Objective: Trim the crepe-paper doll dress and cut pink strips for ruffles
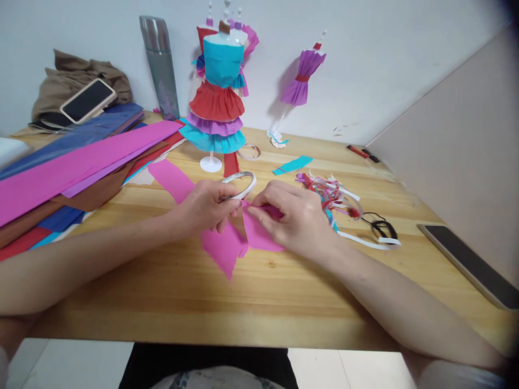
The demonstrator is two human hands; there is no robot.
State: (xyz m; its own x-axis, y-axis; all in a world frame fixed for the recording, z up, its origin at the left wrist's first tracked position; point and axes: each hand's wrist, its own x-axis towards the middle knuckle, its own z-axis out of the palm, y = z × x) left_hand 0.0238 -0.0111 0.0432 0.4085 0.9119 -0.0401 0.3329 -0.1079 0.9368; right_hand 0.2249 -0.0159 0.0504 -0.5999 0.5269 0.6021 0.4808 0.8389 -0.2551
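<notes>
My left hand (203, 204) is closed around a roll of white tape (251, 189), which stands tilted up from the fingers. In my right hand (294, 216), thumb and forefinger pinch the upper edge of a pink crepe paper piece (259, 233) just right of the roll. The fingertips of both hands are close together. Below the left fingers is another pink paper piece (222, 249) with a ragged lower edge; whether that hand grips it too I cannot tell. Beyond the left wrist lies a pink strip (172, 179).
Behind the hands stands a mini dress form (217, 102) in layered paper, with a purple-dressed one (303, 78) farther right. Folded coloured paper (81, 156) covers the left. A steel flask (161, 70), paper scraps (324, 190), a black cord (383, 229) and a phone (472, 265) surround the workspace.
</notes>
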